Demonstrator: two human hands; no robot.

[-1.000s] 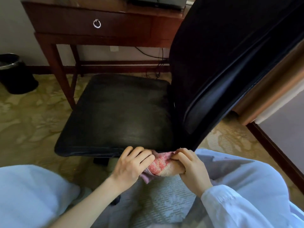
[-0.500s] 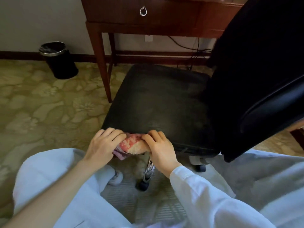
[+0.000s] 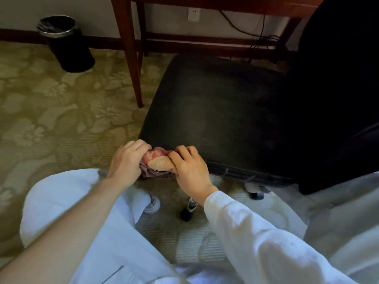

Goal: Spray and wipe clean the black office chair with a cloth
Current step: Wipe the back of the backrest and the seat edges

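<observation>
My left hand (image 3: 127,160) and right hand (image 3: 190,169) each curl their fingers around one end of the pink cloth (image 3: 159,160), which is bunched into a short roll. Its long axis runs straight across from one fist to the other, against the near corner of the black chair seat (image 3: 215,111) just beyond my knuckles.

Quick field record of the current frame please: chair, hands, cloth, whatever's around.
chair: black seat, surface dull and streaky; backrest on the right
hands: left hand and right hand both grip the cloth
cloth state: bunched, pink and cream, at the seat's near corner
chair base: one caster visible below the hands
surroundings: black bin by the wall, wooden desk leg, wall socket, patterned carpet
</observation>
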